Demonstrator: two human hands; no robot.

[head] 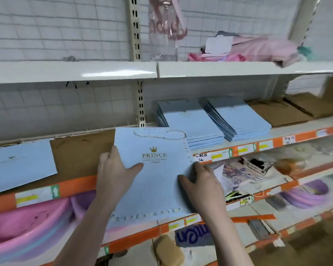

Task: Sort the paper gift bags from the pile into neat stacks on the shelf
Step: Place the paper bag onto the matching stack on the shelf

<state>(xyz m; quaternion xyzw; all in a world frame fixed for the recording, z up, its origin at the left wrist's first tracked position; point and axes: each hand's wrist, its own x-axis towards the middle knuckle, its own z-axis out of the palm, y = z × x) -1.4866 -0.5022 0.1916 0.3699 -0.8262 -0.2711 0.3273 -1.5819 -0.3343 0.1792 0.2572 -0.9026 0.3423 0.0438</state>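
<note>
Both hands hold one flat blue bag [158, 175] in front of the middle shelf [258, 145], its face toward the camera and slightly tilted. The left hand [115, 169] grips the bag's left edge, thumb laid across the front just below the gold "PRINCE" print and the fingers curled round behind; the right hand [200, 183] grips the right edge the same way — thumb on the front, fingers wrapped over the side. The bag's white cord handle [161, 135] lies looped across its top (a crown mark sits above the lettering). Behind the bag, on the shelf, a brown bag [81, 150] lies flat, and to its left another blue bag [21, 164] overhangs the orange shelf edge. To the right stand two neat blue stacks [190, 123] — the second stack [238, 120] just beside the first — and further right lie flat brown bags [281, 112]. The upper shelf [104, 71] carries a clear bottle [163, 35] and a loose pink pile [258, 48]. Below, pink and purple tubs [27, 223] sit on the lower shelves.
</note>
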